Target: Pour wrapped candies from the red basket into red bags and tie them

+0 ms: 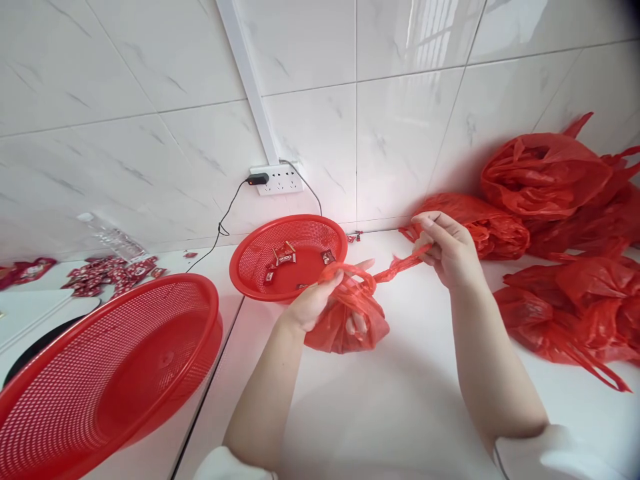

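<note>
Over the white table, a red plastic bag hangs between my two hands, its body bunched on the left side. My left hand is closed around the bag's neck and a loop of its handle; some fingers show through the thin plastic. A twisted handle strip runs up and right from the neck to my right hand, which pinches its end between thumb and fingers. What the bag contains cannot be made out. Just behind my left hand stands a small red basket with a few red wrapped packets in it.
A large red mesh basket stands at the left. Behind it lie a pile of red packets and a clear plastic bottle. Several filled red bags crowd the right side. A power strip with cables is on the tiled wall.
</note>
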Tool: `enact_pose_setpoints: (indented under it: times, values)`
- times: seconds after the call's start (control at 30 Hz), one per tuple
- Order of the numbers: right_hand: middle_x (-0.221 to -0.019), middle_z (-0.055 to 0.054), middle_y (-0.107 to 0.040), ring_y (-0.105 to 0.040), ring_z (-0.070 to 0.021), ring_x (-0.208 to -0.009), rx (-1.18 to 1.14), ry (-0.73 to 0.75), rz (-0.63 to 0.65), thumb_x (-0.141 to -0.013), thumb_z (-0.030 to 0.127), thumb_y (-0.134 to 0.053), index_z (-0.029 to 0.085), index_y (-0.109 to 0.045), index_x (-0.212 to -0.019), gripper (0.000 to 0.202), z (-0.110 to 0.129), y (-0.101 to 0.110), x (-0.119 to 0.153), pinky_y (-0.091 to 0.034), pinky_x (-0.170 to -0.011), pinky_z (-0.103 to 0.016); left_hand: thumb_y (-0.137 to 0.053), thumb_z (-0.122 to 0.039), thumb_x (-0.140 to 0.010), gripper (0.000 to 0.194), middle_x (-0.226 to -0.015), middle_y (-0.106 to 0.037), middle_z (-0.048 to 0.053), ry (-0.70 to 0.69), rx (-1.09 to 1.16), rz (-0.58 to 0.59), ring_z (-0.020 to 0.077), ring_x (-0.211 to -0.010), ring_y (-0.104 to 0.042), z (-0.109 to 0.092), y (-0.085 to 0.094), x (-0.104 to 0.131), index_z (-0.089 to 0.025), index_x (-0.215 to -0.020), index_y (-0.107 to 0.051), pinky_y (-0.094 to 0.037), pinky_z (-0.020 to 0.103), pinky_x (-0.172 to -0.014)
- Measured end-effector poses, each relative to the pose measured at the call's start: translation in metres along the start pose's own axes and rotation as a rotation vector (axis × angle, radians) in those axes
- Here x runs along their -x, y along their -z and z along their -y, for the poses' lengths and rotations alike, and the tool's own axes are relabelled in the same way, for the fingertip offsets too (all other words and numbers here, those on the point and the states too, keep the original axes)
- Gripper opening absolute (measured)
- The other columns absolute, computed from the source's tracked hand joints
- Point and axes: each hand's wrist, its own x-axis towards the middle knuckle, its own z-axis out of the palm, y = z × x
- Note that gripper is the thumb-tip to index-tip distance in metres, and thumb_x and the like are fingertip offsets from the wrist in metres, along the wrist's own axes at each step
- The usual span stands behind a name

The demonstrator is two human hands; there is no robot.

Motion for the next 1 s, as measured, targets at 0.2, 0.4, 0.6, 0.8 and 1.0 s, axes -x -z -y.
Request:
enact_pose_setpoints:
  times: [0.2,0.4,0.6,0.8,1.0]
  values:
    - [-0.057,0.003,-0.047,-0.038,-0.0099,-0.05,0.624,-0.08,0.636,-0.084,0.055,-0.054,0.02,-0.065,-0.105,0.042,0.01,0.001,0.01,-0.031,-0.048,-0.025,-0.037,-0.064,-0.086,0.059,-0.049,-0.056,0.005,-0.011,-0.042,0.111,0.0208,-0.057,-0.06,-0.002,0.01,0.003,-0.015,-0.076,-0.067,-0.044,0.034,-0.067]
    - [-0.065,0.002,-0.054,-0.04,-0.0093,-0.054,0.644,-0.016,0.911,-0.088,0.052,-0.049,0.019,-0.064,-0.082,0.037,0.002,-0.02,0.012,-0.033,-0.051,-0.024,-0.031,-0.068,-0.085,0.064,-0.043,-0.049,0.004,0.049,-0.096,0.189,0.0256,-0.071,-0.065,0.003,0.006,-0.004,-0.018,-0.055,-0.056,-0.043,0.034,-0.07]
    - [-0.06,0.002,-0.046,-0.039,-0.0103,-0.056,0.709,0.149,0.675,-0.088,0.041,-0.052,0.018,-0.051,-0.063,0.033,0.007,0.008,0.006,-0.033,-0.053,-0.025,-0.034,-0.057,-0.09,0.053,-0.067,-0.065,0.01,0.047,0.028,0.1,0.0237,-0.078,-0.063,0.003,0.013,-0.002,-0.021,-0.052,-0.039,-0.044,0.039,-0.08]
    - [-0.059,0.001,-0.049,-0.04,-0.0095,-0.053,0.628,0.082,0.871,-0.087,0.033,-0.051,0.018,-0.052,-0.061,0.03,0.015,0.011,0.012,-0.033,-0.051,-0.025,-0.044,-0.054,-0.087,0.044,-0.079,-0.063,0.007,-0.096,0.249,-0.139,0.0216,-0.075,-0.062,0.006,0.008,-0.011,-0.02,-0.061,-0.037,-0.046,0.035,-0.069]
    - [-0.061,0.002,-0.053,-0.044,-0.0087,-0.051,0.59,-0.093,1.121,-0.088,0.034,-0.048,0.018,-0.061,-0.07,0.027,-0.001,-0.026,0.017,-0.037,-0.049,-0.023,-0.054,-0.042,-0.08,0.029,-0.085,-0.061,0.005,-0.257,0.21,-0.19,0.0201,-0.076,-0.059,0.008,0.01,-0.021,-0.019,-0.068,-0.04,-0.045,0.034,-0.07]
